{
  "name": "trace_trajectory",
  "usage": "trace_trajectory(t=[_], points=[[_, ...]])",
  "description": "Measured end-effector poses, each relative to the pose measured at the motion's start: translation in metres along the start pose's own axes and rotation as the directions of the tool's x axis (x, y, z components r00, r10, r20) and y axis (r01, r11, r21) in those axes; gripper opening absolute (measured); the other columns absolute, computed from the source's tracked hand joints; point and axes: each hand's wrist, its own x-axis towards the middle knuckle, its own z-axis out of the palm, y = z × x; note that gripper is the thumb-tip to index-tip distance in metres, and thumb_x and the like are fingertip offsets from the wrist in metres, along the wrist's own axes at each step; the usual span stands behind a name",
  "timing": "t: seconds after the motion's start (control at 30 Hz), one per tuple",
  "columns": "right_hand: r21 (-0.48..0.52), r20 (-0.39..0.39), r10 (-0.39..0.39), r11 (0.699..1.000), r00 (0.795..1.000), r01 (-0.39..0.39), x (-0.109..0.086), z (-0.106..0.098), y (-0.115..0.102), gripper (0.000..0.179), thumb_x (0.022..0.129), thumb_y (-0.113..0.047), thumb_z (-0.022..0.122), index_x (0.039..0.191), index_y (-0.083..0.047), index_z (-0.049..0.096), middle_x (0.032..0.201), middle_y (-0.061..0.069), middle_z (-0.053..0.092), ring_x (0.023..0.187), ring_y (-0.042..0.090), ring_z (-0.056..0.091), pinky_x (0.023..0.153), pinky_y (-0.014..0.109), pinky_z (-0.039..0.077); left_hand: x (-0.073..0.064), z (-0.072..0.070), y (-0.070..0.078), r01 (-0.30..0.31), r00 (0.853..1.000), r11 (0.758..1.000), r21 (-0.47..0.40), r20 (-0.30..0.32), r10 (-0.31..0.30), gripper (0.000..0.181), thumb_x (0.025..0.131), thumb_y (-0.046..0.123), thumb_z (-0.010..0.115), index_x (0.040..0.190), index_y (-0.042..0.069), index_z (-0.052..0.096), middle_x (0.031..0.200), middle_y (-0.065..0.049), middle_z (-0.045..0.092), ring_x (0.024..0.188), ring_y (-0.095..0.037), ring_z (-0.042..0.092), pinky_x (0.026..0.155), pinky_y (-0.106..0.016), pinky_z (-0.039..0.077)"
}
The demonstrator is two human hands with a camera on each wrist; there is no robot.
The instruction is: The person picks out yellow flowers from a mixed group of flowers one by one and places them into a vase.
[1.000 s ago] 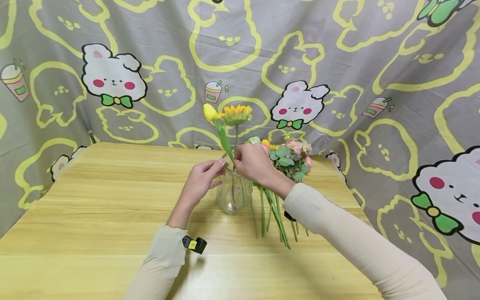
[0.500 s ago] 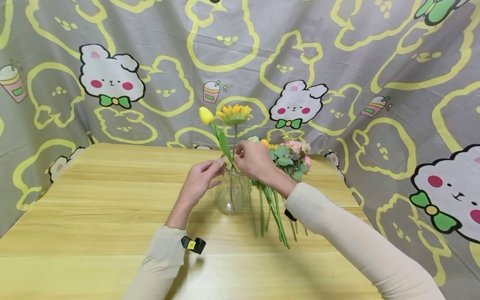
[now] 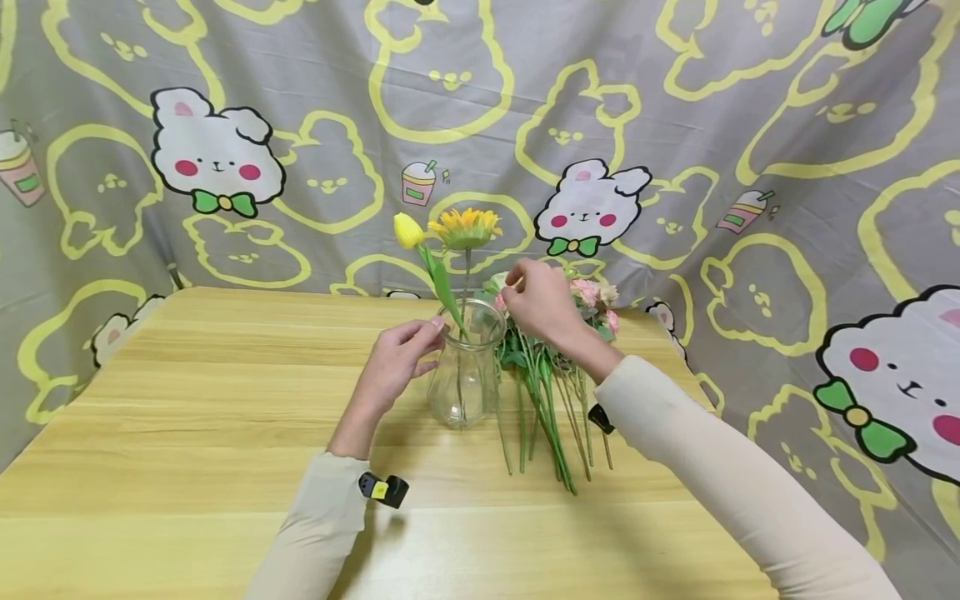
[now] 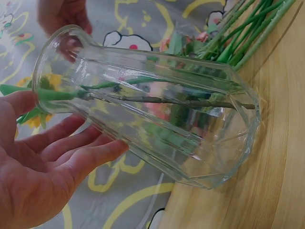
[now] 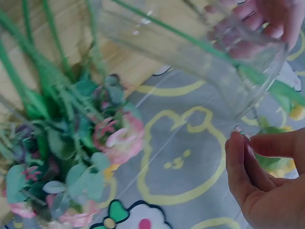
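A clear glass vase (image 3: pixel 442 392) stands upright on the table, with a yellow tulip (image 3: pixel 407 231) and an orange-yellow sunflower (image 3: pixel 467 228) in it. The tulip leans left over the rim; both stems show through the glass in the left wrist view. My left hand (image 3: pixel 393 362) holds the vase at its neck, thumb at the rim (image 4: pixel 40 71) and fingers along the outer side. Right of the mouth, my right hand (image 3: pixel 543 304) hovers with loosely bent fingers and nothing between them. In the right wrist view, its thumb and fingertips (image 5: pixel 234 143) are close together.
Just right of the vase lies a bunch of artificial flowers, with pink blooms (image 3: pixel 587 292) toward the back and green stems (image 3: pixel 551 425) toward me. A grey curtain (image 3: pixel 322 75) with rabbit prints hangs around the wooden table (image 3: pixel 225 417).
My right hand has let go of the tulip and moved right, away from the vase mouth. The tulip has tipped a little further left. My left hand stays at the vase.
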Motion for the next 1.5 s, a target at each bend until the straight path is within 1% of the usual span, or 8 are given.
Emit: trace_trajectory(t=[0.13,0.33,0.53,0.8,1.0,1.2,1.37,1.5], points=[[0.003,0.016,0.057,0.998,0.998,-0.057,-0.002,-0.001,0.015,0.021,0.097,-0.008,0.055,0.111,0.002,0.066,0.102,0.018,0.073,0.06,0.02,0.065,0.053,0.029,0.053,0.0,-0.001,-0.001,-0.002,1.0,1.0,0.009,-0.002,0.002,0.057,0.103,0.046,0.057,0.129,-0.003,0.063,0.135,-0.022,0.06,0.131,-0.033,0.058,0.102,-0.041,0.056],[-0.049,0.067,0.09,0.995,0.994,-0.087,-0.006,0.008,0.041,0.028,0.099,-0.014,0.056,0.118,0.006,0.062,0.081,0.014,0.066,0.05,0.015,0.05,0.05,0.028,0.044,-0.001,-0.002,-0.001,-0.002,1.0,1.0,0.013,-0.003,0.002,0.057,0.103,0.047,0.056,0.129,-0.003,0.063,0.136,-0.021,0.06,0.132,-0.033,0.058,0.101,-0.04,0.057],[-0.115,0.11,0.138,0.985,0.984,-0.125,-0.015,0.027,0.064,0.025,0.1,-0.022,0.065,0.104,0.002,0.061,0.067,0.003,0.05,0.048,0.011,0.04,0.051,0.025,0.038,-0.001,-0.001,0.0,-0.005,1.0,1.0,0.01,-0.003,0.005,0.057,0.102,0.048,0.057,0.128,-0.002,0.064,0.136,-0.02,0.061,0.131,-0.032,0.059,0.101,-0.039,0.057],[-0.189,0.199,0.234,0.962,0.952,-0.197,-0.033,0.044,0.083,0.041,0.099,-0.026,0.067,0.123,0.005,0.056,0.075,0.01,0.061,0.053,0.016,0.051,0.052,0.029,0.045,0.0,0.0,-0.001,-0.01,1.0,1.0,0.007,0.004,0.01,0.056,0.103,0.047,0.057,0.129,-0.002,0.063,0.137,-0.02,0.061,0.131,-0.032,0.059,0.101,-0.039,0.057],[-0.217,0.292,0.311,0.943,0.904,-0.253,-0.041,0.055,0.093,0.051,0.097,-0.029,0.071,0.128,0.007,0.053,0.081,0.013,0.062,0.06,0.02,0.056,0.054,0.03,0.048,0.0,0.0,-0.001,-0.006,1.0,1.0,0.001,0.002,0.006,0.056,0.103,0.046,0.057,0.129,-0.003,0.063,0.137,-0.02,0.061,0.131,-0.033,0.059,0.101,-0.04,0.057],[-0.218,0.331,0.345,0.933,0.878,-0.285,-0.044,0.062,0.097,0.041,0.096,-0.029,0.072,0.116,0.002,0.057,0.069,0.006,0.051,0.054,0.015,0.046,0.049,0.028,0.043,-0.001,0.0,-0.001,-0.003,1.0,1.0,0.002,0.001,0.003,0.056,0.103,0.047,0.057,0.129,-0.002,0.063,0.138,-0.019,0.061,0.131,-0.032,0.058,0.1,-0.039,0.057],[-0.209,0.334,0.341,0.936,0.879,-0.284,-0.043,0.065,0.1,0.029,0.095,-0.024,0.072,0.082,-0.007,0.052,0.062,0.002,0.041,0.051,0.014,0.041,0.049,0.027,0.041,0.0,-0.001,-0.002,-0.005,1.0,1.0,0.004,0.001,0.005,0.056,0.102,0.047,0.057,0.129,-0.001,0.064,0.137,-0.019,0.061,0.131,-0.031,0.059,0.1,-0.037,0.057],[-0.183,0.327,0.337,0.939,0.883,-0.291,-0.043,0.068,0.103,0.03,0.096,-0.02,0.071,0.08,-0.01,0.048,0.061,0.002,0.042,0.049,0.014,0.04,0.05,0.027,0.041,0.0,-0.001,-0.001,-0.01,1.0,1.0,0.004,0.006,0.01,0.057,0.102,0.047,0.057,0.129,-0.003,0.063,0.137,-0.02,0.06,0.131,-0.033,0.059,0.1,-0.039,0.057]])
